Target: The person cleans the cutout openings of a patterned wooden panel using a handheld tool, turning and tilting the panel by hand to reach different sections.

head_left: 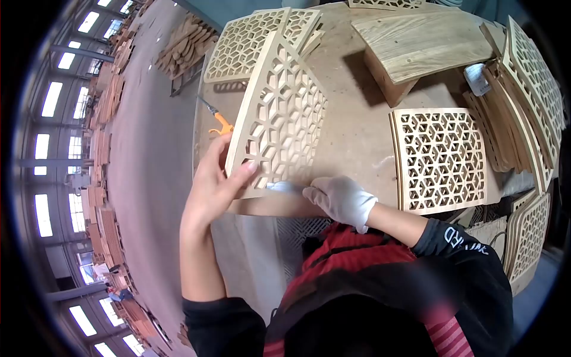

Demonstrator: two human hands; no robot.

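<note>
My bare left hand (pixel 217 178) grips the lower left edge of a wooden lattice panel (pixel 279 113), thumb on its face and fingers round the edge. The panel stands tilted up from the table. My right hand (pixel 342 199), in a white glove, is closed near the panel's lower right corner; what its curled fingers hold, if anything, is too small to tell. A whitish blurred item (pixel 284 186) shows at the panel's bottom edge. Just left of the panel lies an orange air gun (pixel 222 123).
The worktable (pixel 351 143) also bears flat lattice panels (pixel 443 160) at the right, more panels (pixel 244 44) at the back left, and a wooden board (pixel 425 44) on a block. Leaning panels (pixel 532 77) crowd the right edge. Stacked wood pieces (pixel 187 44) stand beyond the table.
</note>
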